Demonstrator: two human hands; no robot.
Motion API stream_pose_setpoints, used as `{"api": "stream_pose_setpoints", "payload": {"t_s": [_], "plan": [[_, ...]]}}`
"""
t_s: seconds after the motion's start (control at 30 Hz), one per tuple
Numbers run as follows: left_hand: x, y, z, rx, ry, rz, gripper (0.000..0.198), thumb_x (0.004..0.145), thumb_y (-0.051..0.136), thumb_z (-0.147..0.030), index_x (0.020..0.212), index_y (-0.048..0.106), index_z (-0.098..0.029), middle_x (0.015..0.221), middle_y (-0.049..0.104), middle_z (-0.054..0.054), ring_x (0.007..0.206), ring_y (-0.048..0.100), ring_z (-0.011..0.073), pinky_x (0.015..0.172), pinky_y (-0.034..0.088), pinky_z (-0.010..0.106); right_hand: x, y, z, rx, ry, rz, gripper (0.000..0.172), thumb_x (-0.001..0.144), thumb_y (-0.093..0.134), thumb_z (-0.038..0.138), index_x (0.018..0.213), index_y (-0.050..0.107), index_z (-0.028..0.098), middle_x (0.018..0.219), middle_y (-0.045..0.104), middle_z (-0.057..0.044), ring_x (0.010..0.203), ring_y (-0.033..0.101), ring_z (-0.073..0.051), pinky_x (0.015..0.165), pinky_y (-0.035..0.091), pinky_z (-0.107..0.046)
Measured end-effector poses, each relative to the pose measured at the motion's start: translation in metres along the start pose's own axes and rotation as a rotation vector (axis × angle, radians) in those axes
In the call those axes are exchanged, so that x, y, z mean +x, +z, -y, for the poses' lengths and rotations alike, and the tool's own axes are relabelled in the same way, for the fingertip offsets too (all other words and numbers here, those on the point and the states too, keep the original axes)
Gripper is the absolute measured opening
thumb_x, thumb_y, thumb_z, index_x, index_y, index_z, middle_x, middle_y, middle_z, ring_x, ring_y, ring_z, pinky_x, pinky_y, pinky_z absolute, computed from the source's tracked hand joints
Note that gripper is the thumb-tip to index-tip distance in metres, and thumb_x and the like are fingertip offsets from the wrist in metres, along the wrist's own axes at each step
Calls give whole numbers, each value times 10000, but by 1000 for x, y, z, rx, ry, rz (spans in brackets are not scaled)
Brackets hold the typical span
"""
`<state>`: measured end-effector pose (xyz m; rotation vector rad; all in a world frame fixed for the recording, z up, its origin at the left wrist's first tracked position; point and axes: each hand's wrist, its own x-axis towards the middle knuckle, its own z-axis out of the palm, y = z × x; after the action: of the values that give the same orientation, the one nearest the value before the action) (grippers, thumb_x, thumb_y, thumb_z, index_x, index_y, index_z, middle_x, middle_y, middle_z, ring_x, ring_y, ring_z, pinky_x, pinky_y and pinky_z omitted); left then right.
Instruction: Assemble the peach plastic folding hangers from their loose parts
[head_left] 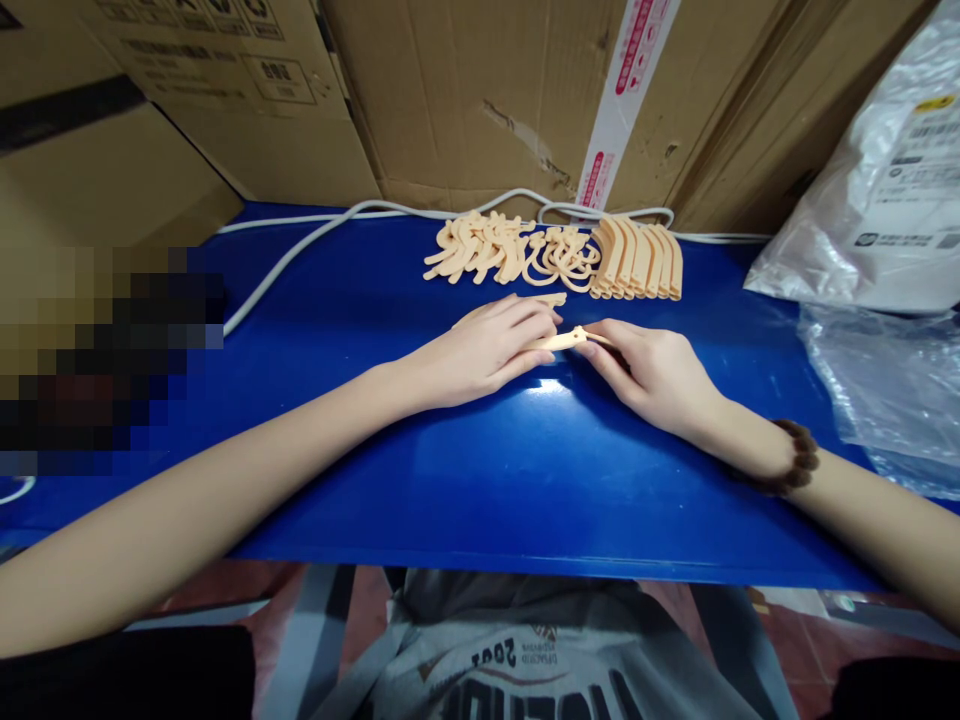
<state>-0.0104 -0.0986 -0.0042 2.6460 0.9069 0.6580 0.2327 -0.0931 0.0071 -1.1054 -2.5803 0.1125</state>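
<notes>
My left hand (499,345) is closed on a flat cream-coloured plastic piece (561,341) that has a small hole near its end. The fingers of my right hand (660,368) pinch a thin cream-coloured part (600,340) that meets the end of that piece. Whether the two are joined or only touching, I cannot tell. Another cream plastic piece (553,299) shows beyond my left fingers, partly hidden by the hand. Behind lie a heap of curved, knobbed pieces (480,248), several looped pieces (561,256) and a row of curved flat strips (637,260).
A white cable (292,255) runs along the back of the blue table (480,480). Cardboard boxes (480,100) stand behind it. At the right are a white plastic parcel bag (877,200) and clear plastic wrap (892,390). A blurred dark patch covers the left side.
</notes>
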Motion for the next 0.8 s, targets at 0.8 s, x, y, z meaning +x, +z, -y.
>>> {"api": "stream_pose_setpoints", "payload": {"t_s": [0.8], "plan": [[-1, 0, 1, 21, -13, 40, 395, 1082, 317, -389, 1227, 595, -149, 1351, 602, 141, 1380, 455, 254, 1180, 334, 460, -4, -4, 7, -416, -85, -68, 573, 1081, 224, 452, 1109, 725, 175, 852, 688, -62, 632, 574, -131, 520, 267, -294]]}}
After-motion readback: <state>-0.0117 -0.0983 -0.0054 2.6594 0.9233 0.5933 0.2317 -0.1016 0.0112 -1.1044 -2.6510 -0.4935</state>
